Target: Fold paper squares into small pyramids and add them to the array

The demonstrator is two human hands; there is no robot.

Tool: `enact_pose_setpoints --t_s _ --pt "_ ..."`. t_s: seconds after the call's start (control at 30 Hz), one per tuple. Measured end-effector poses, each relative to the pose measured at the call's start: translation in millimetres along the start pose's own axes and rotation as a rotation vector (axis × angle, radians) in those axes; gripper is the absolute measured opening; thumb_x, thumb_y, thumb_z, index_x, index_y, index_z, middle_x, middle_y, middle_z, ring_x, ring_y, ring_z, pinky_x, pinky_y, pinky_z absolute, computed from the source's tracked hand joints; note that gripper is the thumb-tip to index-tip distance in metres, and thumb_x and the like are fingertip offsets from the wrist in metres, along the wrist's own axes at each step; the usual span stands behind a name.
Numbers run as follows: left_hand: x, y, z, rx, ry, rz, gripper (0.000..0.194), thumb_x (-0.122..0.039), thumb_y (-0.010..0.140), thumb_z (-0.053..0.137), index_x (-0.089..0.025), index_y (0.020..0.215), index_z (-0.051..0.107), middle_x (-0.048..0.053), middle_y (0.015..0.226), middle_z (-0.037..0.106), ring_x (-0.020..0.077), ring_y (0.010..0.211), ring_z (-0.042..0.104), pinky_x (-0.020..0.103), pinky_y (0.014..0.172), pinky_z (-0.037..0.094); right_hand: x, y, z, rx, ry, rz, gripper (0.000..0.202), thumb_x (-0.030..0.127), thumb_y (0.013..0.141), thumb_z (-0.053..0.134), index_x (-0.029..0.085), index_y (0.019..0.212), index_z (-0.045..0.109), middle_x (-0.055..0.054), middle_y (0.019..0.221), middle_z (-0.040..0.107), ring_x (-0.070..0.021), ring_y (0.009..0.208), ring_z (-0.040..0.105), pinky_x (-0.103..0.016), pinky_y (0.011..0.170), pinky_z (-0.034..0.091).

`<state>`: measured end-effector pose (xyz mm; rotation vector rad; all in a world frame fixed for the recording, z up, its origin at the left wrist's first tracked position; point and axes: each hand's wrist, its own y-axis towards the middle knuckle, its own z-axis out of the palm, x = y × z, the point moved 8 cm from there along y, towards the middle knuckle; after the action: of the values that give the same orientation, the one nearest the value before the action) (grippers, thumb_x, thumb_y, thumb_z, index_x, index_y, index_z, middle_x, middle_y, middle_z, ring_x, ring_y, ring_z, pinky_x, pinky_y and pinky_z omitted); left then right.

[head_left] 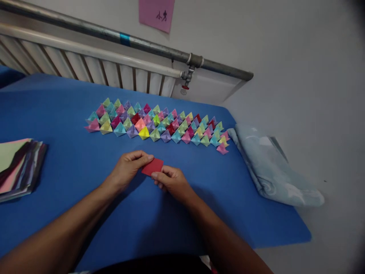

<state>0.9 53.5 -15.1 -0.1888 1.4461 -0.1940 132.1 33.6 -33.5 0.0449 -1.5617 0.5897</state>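
The red paper (153, 166) lies between the two hands, its top left edge under the left thumb and its lower edge under the right thumb. The left hand (129, 165) is closed to a pinch on it; the right hand (171, 180) pinches it too, fingers curled. What the fingertips do behind the paper is hidden (only the thumbs show plainly on its face), and I cannot tell how many layers it has.

Just beyond the fingers, rows of folded paper pieces (154, 134) stand close together on the blue table (114, 228), the back ones partly hidden by those in front. Well left of the left fingers is a stack of colored paper (17, 167), cut off by the view's edge. Well right of the right fingers lies a pale folded cloth (273, 167). Farther beyond the fingers are the radiator (94, 70) and a pink note (156, 15), its top cut off.
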Motion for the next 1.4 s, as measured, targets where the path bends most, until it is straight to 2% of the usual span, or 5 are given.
enact_pose_setpoints --t_s 0.33,0.67,0.8,1.13,1.4 --pt "-2 6 -4.5 -0.025 0.020 0.060 0.030 -0.044 0.060 0.077 -0.017 0.058 0.065 -0.003 0.057 0.056 0.0096 0.057 0.044 0.024 0.057 0.034 -5 2 -2 -0.076 -0.008 -0.033 0.027 0.046 0.073 0.064 0.019 0.069 0.060 0.006 0.057 0.052 -0.0063 0.048 0.040 -0.020 0.045 0.029" --pt "7 4 3.3 0.059 -0.090 -0.061 0.037 -0.044 0.049 0.083 -0.016 0.058 0.060 -0.003 0.055 0.055 0.0088 0.053 0.044 0.023 0.054 0.031 -7 0 5 0.096 0.129 0.028 0.033 0.048 0.069 0.071 0.017 0.073 0.061 0.003 0.061 0.057 -0.0064 0.048 0.047 -0.019 0.041 0.034" --pt "6 -13 12.9 0.125 0.009 -0.060 0.036 -0.045 0.051 0.081 -0.015 0.056 0.060 -0.003 0.052 0.053 0.0088 0.052 0.042 0.023 0.054 0.029 -1 -12 -10 -0.026 0.179 -0.065 0.033 0.046 0.070 0.070 0.019 0.089 0.061 0.004 0.067 0.059 -0.0090 0.052 0.053 -0.020 0.044 0.038" --pt "37 -64 36.4 0.383 0.256 -0.145 0.027 -0.042 0.059 0.071 -0.018 0.068 0.064 -0.004 0.057 0.053 0.0098 0.053 0.044 0.024 0.054 0.032 -13 -67 0 -0.123 -0.139 -0.192 0.016 0.026 0.068 0.061 0.022 0.080 0.052 0.010 0.059 0.050 -0.0068 0.051 0.042 -0.020 0.052 0.033" --pt "39 -79 45.3 0.449 0.689 0.143 0.017 -0.032 0.077 0.055 -0.021 0.069 0.064 -0.002 0.061 0.057 0.0136 0.059 0.048 0.027 0.057 0.034 -11 -100 8 -0.211 -0.665 -0.298 0.005 0.020 0.081 0.052 0.021 0.076 0.055 0.004 0.064 0.055 -0.0110 0.061 0.048 -0.025 0.061 0.036"
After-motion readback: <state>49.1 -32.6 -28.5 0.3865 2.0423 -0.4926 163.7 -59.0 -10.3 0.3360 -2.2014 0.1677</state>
